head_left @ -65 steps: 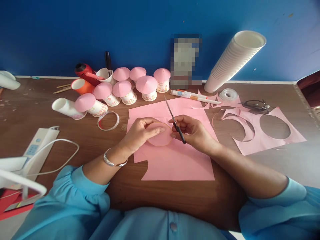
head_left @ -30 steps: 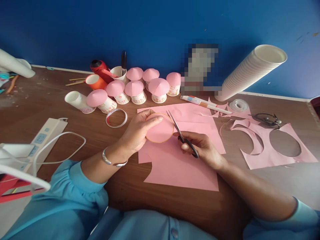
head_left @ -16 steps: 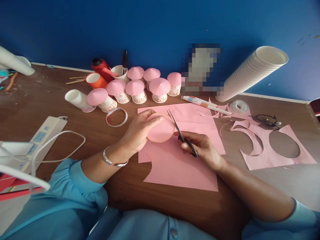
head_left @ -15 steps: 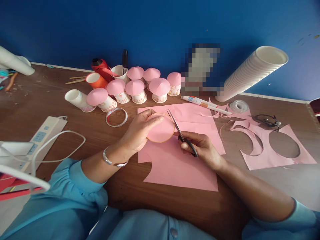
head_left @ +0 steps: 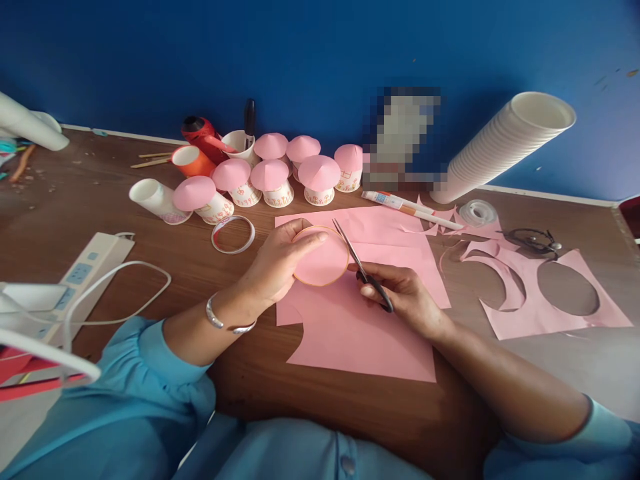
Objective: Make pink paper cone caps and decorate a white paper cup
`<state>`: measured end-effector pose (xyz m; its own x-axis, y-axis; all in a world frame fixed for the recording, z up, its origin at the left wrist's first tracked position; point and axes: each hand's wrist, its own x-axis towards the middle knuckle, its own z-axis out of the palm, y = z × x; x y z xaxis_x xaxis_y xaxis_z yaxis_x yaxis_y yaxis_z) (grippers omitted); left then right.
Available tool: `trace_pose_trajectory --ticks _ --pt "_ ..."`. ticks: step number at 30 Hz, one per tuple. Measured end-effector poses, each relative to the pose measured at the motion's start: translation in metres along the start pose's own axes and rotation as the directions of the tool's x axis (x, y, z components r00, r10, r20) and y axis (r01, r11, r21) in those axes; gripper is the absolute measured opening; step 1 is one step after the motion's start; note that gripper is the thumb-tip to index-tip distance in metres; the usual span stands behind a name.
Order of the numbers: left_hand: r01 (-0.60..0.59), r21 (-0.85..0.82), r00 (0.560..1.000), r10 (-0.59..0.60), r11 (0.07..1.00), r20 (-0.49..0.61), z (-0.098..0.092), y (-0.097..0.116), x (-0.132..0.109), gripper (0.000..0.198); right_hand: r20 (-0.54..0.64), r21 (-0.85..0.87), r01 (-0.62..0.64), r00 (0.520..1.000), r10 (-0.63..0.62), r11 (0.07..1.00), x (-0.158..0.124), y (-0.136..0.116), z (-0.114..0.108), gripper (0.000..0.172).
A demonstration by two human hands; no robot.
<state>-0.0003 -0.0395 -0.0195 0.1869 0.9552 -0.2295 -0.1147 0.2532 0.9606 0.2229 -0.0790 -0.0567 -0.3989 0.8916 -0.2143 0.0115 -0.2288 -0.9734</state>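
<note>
Between the thumb and fingers of my left hand (head_left: 280, 263) is a round pink paper disc (head_left: 325, 263) with a yellowish outline along its edge. My right hand (head_left: 405, 293) grips black-handled scissors (head_left: 365, 273) whose blades point up and away, close beside the disc's right edge. The blades look nearly closed. Under both hands lie pink paper sheets (head_left: 370, 340), the front one with a curved piece cut out of its left side. A tape ring (head_left: 215, 237) rests on the table left of my left hand.
Several paper cups with pink cone roofs (head_left: 271, 177) stand at the back. A tall stack of white cups (head_left: 500, 150) leans right. Pink scraps (head_left: 530, 280), clear tape (head_left: 479, 213) and a glue tube (head_left: 395, 203) lie right; a power strip (head_left: 80, 273) with a cable lies left.
Almost nothing differs. The scissors in my right hand have shifted very slightly to the left; the disc and my left hand stay in place.
</note>
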Motion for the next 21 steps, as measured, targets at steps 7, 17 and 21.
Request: trace_pose_trajectory --ticks 7,17,21 --pt "0.005 -0.030 1.000 -0.006 1.000 -0.015 0.0009 0.0009 -0.0006 0.028 0.002 -0.017 0.000 1.000 0.000 1.000 0.0004 -0.0007 -0.0003 0.054" --pt "0.034 -0.054 0.999 -0.035 0.998 -0.028 0.0006 0.0004 0.0015 0.027 -0.006 -0.031 -0.006 1.000 0.006 0.999 0.0013 0.0002 0.0009 0.058" --pt "0.029 -0.083 0.999 -0.031 0.996 -0.020 0.0019 -0.0001 0.0022 0.026 -0.028 -0.006 0.009 1.000 -0.009 1.000 0.0003 0.0003 0.0004 0.056"
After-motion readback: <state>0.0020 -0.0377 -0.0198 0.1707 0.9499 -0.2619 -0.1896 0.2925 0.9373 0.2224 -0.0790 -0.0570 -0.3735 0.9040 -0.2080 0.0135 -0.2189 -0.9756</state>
